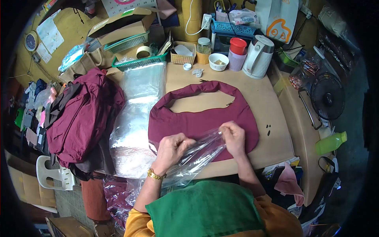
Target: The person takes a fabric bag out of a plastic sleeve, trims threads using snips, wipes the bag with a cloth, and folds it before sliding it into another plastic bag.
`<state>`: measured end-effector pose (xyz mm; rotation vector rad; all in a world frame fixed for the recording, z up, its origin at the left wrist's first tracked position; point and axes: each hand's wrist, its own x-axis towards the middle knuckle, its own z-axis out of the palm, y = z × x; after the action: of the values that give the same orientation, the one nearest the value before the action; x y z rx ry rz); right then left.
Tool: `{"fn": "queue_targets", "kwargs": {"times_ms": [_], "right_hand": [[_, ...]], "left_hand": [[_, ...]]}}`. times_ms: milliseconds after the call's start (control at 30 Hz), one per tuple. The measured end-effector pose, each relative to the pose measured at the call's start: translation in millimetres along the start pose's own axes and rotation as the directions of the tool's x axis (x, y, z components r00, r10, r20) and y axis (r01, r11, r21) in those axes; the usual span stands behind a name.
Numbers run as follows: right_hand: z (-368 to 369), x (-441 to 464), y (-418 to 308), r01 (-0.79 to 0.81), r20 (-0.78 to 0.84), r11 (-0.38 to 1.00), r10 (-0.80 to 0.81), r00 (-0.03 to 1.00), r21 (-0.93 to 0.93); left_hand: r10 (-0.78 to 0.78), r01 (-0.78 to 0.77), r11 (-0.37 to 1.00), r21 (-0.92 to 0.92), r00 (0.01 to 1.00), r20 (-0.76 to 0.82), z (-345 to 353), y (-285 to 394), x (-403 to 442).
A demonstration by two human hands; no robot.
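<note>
A maroon shoulder bag (205,118) lies flat on the table, its strap looped toward the far side. Over its near edge, my two hands stretch a clear plastic bag (197,158). My left hand (172,149) is closed on the plastic at its left side, a gold bracelet at the wrist. At the right, my right hand (233,137) pinches a corner of the same plastic. Left of the shoulder bag lies a stack of clear plastic bags (136,106). The lower end of the held plastic hangs toward my lap.
A pile of maroon bags (87,118) covers the table's left side. Along the back stand a green basket (138,62), a jar (203,49), a white bowl (218,62) and a white kettle (258,57). A black fan (327,96) and a green bottle (331,143) are at right.
</note>
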<state>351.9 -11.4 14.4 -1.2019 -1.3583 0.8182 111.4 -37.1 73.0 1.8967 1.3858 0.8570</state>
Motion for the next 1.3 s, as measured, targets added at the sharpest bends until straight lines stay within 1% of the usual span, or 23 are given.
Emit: {"fn": "queue_targets", "kwargs": {"times_ms": [67, 167, 233, 300, 400, 567, 667, 700, 733, 767, 800, 867, 900, 933, 967, 1000, 1067, 1100, 1133, 1200, 1233, 1267, 1300], "right_hand": [[-1, 7, -12, -0.094, -0.090, 0.876, 0.154, 0.984, 0.474], [-20, 7, 7, -0.240, 0.206, 0.637, 0.129, 0.970, 0.732], [-6, 3, -7, -0.158, 0.215, 0.981, 0.132, 0.968, 0.109], [-1, -1, -5, -0.141, 0.132, 0.987, 0.150, 0.980, -0.073], [-24, 17, -7, 0.014, -0.201, 0.987, -0.046, 0.978, -0.157], [-96, 45, 16, -0.036, -0.563, 0.988, -0.055, 0.825, -0.149], [-81, 47, -7, 0.018, -0.472, 0.887, 0.227, 0.852, 0.461], [-61, 45, -23, -0.028, -0.427, 0.769, 0.384, 0.819, 0.638], [-70, 27, -21, -0.267, 0.072, 0.615, 0.323, 0.944, 0.742], [-65, 23, -12, -0.328, 0.430, 0.773, 0.078, 0.899, 0.544], [-60, 20, -2, -0.164, 0.707, 0.906, -0.181, 0.683, 0.391], [-53, 9, -44, -0.246, 0.892, 0.935, 0.326, 0.313, -0.255], [-62, 11, -20, -0.142, 0.846, 0.990, 0.061, 0.530, 0.017], [-63, 14, -15, 0.021, 0.695, 0.964, -0.206, 0.689, 0.265], [-66, 19, -18, -0.081, 0.447, 0.941, -0.079, 0.891, 0.328], [-49, 21, -28, -0.104, 0.043, 0.757, 0.100, 0.994, 0.646], [-61, 27, 17, -0.161, 0.033, 0.658, 0.203, 0.979, 0.735], [-65, 28, 35, -0.384, 0.369, 0.434, 0.121, 0.921, 0.815], [-65, 27, 37, -0.615, 0.637, 0.213, -0.048, 0.769, 0.759], [-68, 19, 23, -0.417, 0.821, 0.856, -0.016, 0.571, 0.307], [-68, 15, 12, -0.149, 0.890, 0.986, 0.000, 0.456, 0.076], [-63, 11, -4, -0.155, 0.884, 0.987, 0.031, 0.466, 0.047], [-60, 15, -3, -0.345, 0.695, 0.853, -0.029, 0.718, 0.392]], "left_hand": [[0.104, -0.081, 0.988, -0.131, 0.978, 0.181, 6, -11, -1], [0.133, -0.120, 0.982, -0.144, 0.987, 0.086, 12, -18, 1], [0.142, -0.272, 0.907, -0.322, 0.916, -0.375, 16, -21, 7], [-0.033, -0.014, 0.754, -0.657, 0.998, -0.060, 6, -17, -5], [0.059, 0.250, 0.789, -0.561, 0.879, 0.474, -10, -9, -21], [0.127, 0.337, 0.721, -0.606, 0.795, 0.593, -51, -29, -44], [0.096, 0.346, 0.601, -0.720, 0.863, 0.495, -55, -60, -50], [0.093, 0.347, 0.598, -0.722, 0.865, 0.493, -56, -60, -48], [-0.016, 0.279, 0.246, -0.928, 0.959, 0.284, -60, -59, -40], [-0.200, 0.089, -0.116, -0.989, 0.974, 0.111, -65, -58, -30], [-0.418, -0.182, -0.413, -0.892, 0.908, 0.008, -70, -58, -22], [-0.092, -0.008, -0.476, -0.879, 0.995, 0.041, -86, -76, -19], [0.246, 0.182, -0.475, -0.861, 0.967, 0.069, -92, -82, -20], [0.244, 0.178, -0.474, -0.862, 0.968, 0.066, -92, -79, -23], [0.282, 0.173, 0.323, -0.930, 0.921, 0.269, -90, -73, -28], [0.151, 0.045, 0.913, -0.405, 0.886, 0.438, -88, -68, -32], [-0.004, 0.184, 0.890, -0.416, 0.917, 0.398, -75, -65, -34], [-0.157, 0.311, 0.846, -0.434, 0.921, 0.356, -69, -68, -33], [-0.074, 0.097, 0.717, -0.690, 0.995, 0.064, -65, -87, -27], [-0.177, -0.046, -0.158, -0.986, 0.984, -0.018, -76, -89, -27], [0.182, 0.022, -0.234, -0.972, 0.983, -0.022, -77, -98, -20], [0.180, 0.019, -0.233, -0.972, 0.983, -0.024, -80, -100, -27], [0.061, 0.089, 0.444, -0.892, 0.990, 0.129, -85, -92, -37]]}}
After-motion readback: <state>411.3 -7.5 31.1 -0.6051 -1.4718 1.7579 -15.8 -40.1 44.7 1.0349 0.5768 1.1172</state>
